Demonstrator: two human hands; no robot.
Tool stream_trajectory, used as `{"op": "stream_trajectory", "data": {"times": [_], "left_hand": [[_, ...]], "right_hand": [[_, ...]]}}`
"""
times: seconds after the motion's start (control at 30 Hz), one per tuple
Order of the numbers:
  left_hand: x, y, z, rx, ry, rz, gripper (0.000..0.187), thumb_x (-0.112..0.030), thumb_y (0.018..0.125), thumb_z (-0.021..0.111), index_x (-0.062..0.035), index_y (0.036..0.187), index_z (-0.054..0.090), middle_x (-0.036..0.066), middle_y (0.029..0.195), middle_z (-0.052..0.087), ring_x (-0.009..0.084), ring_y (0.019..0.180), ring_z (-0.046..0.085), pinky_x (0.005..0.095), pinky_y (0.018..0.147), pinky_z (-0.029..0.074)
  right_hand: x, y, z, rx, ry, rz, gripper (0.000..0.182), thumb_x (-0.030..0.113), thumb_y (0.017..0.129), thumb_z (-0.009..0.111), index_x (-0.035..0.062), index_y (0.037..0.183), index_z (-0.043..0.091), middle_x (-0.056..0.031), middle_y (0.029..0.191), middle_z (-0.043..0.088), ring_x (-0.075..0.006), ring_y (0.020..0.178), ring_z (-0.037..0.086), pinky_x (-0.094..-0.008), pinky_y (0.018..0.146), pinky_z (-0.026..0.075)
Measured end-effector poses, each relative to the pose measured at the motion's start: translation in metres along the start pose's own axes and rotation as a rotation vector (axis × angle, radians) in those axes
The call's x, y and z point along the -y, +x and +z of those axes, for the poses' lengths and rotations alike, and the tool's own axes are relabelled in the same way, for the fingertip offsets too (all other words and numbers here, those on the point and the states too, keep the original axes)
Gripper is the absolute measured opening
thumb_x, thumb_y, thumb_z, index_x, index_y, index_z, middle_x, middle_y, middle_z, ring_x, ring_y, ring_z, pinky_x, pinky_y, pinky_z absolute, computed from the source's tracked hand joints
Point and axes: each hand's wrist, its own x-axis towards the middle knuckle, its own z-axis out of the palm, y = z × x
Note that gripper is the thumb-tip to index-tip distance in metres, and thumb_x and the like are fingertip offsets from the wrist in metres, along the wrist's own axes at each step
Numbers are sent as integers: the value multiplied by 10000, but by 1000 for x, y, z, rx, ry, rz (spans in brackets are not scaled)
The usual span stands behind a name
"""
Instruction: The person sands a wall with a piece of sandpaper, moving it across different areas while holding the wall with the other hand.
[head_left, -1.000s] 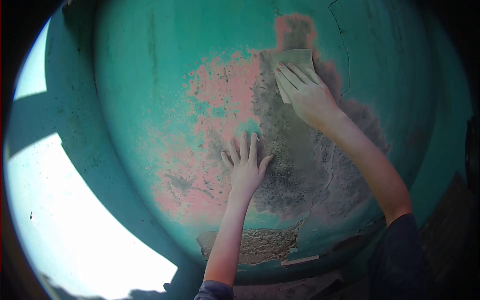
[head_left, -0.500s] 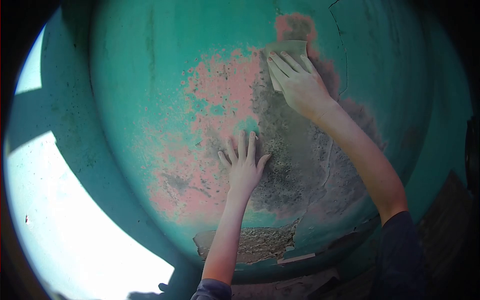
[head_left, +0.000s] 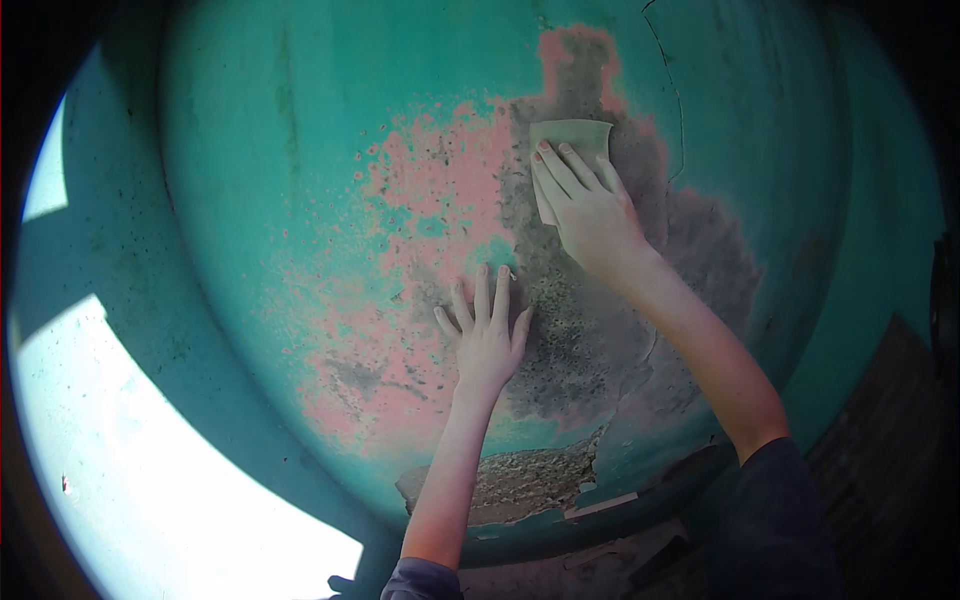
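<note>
A curved green surface [head_left: 240, 150] has a patch worn to pink and dark grey. My right hand [head_left: 592, 205] presses a thin, pale grey-green sheet [head_left: 575, 132] flat against the upper grey part, its fingers laid over the sheet, whose top edge shows above the fingertips. Lower and to the left, my left hand [head_left: 485, 335] lies flat on the worn patch with its fingers spread, holding nothing. The sheet's part under my right palm is hidden.
Below my hands, a broken hollow [head_left: 520, 485] exposes rough brown material. A thin crack [head_left: 672, 85] runs down the upper right. Bright sunlight falls on the lower left. Dark brown material [head_left: 880, 430] stands at the lower right.
My right hand has moved down with the sheet, uncovering more of the grey area above it. My left hand stays in nearly the same place. The view has shifted slightly.
</note>
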Motion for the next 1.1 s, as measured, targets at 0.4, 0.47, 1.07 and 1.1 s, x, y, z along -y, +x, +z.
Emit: {"op": "stream_trajectory", "data": {"times": [0.4, 0.47, 1.07, 1.1], "left_hand": [[29, 32, -9, -230, 73, 180, 659, -497, 960, 561, -294, 1569, 411, 84, 1679, 258, 390, 1552, 167, 704, 1179, 50], [28, 30, -7, -228, 64, 182, 669, -509, 956, 562, -293, 1571, 408, 85, 1679, 258, 388, 1553, 165, 704, 1178, 55], [35, 31, 1, -247, 51, 208, 674, -531, 945, 570, -312, 1565, 419, 74, 1674, 279, 362, 1553, 192, 680, 1186, 88], [36, 28, 1, -246, 53, 216, 670, -526, 943, 574, -315, 1561, 425, 71, 1671, 287, 358, 1552, 199, 675, 1188, 94]], "right_hand": [[36, -21, 14, -60, 79, 57, 582, 146, 927, 533, 41, 1495, 461, -102, 1567, 450, -267, 1430, 446, -527, 1146, 360], [45, -34, 16, -5, 104, 27, 584, 143, 925, 537, 42, 1494, 461, -100, 1566, 450, -265, 1433, 441, -531, 1150, 352], [42, 41, 6, -67, -66, 136, 596, 180, 911, 580, 41, 1483, 484, -91, 1554, 469, -238, 1437, 435, -522, 1187, 295], [44, 36, 6, -57, -58, 141, 590, 174, 915, 569, 36, 1481, 484, -94, 1550, 473, -238, 1436, 437, -515, 1189, 295]]}}
